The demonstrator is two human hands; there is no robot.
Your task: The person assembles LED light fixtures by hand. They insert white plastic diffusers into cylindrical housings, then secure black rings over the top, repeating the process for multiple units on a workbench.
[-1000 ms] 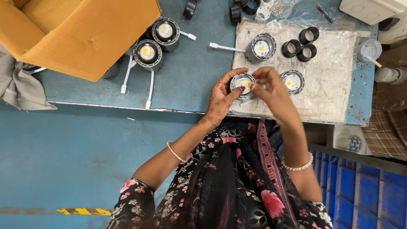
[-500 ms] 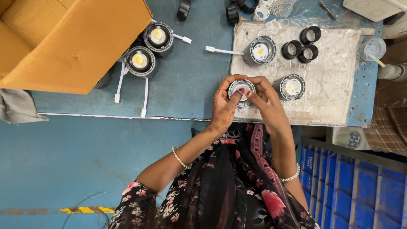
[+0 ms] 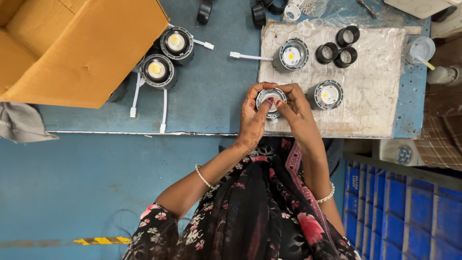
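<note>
Both my hands hold one small round grey lamp housing [image 3: 269, 96] with a pale disc in its face, just above the near edge of a white plastic-covered board [image 3: 375, 101]. My left hand [image 3: 252, 118] cups its left side with the thumb on the face. From the right, my right hand [image 3: 298, 113] grips it with fingertips on the rim. Two similar lamp housings lie on the board, one [image 3: 291, 55] with a white cable behind my hands, one [image 3: 327, 95] just right of them.
Three black rings [image 3: 337, 45] lie at the board's back. Two more lamps [image 3: 166, 58] with white cables rest on the blue table [image 3: 216, 91] beside an open cardboard box [image 3: 72, 48]. Blue crates [image 3: 409, 207] stand at lower right, a small clear cup [image 3: 420, 49] at right.
The view has shifted slightly. My hands stay on the same lamp housing, with the fingers shifting a little over its face.
</note>
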